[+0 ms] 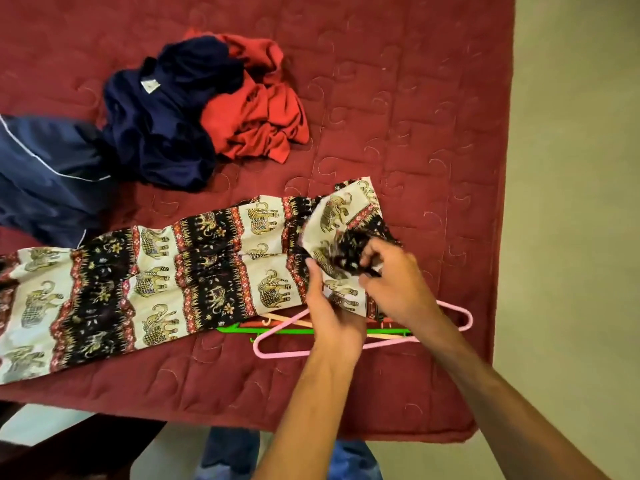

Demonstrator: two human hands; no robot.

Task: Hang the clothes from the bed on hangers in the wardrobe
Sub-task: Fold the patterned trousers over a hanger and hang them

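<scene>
Elephant-print trousers (194, 268) in cream, black and red lie stretched across the red bed cover, their right end bunched up. My left hand (332, 306) grips the cloth's edge near that end. My right hand (391, 271) clutches the bunched black-patterned end. Under both hands lie a pink hanger (460, 315), a green hanger (270, 330) and a pale wooden-coloured hanger (291, 318), partly hidden by the trousers. Farther back sit a crumpled navy garment (162, 116) and a red garment (259, 112). A blue garment with white piping (45, 174) lies at the left.
The quilted red bed cover (398, 116) fills most of the view, its corner at lower right. Beige floor (571, 168) runs along the right side. A dark piece of furniture (69, 445) stands at lower left. My jeans-clad legs (228, 452) show below the bed edge.
</scene>
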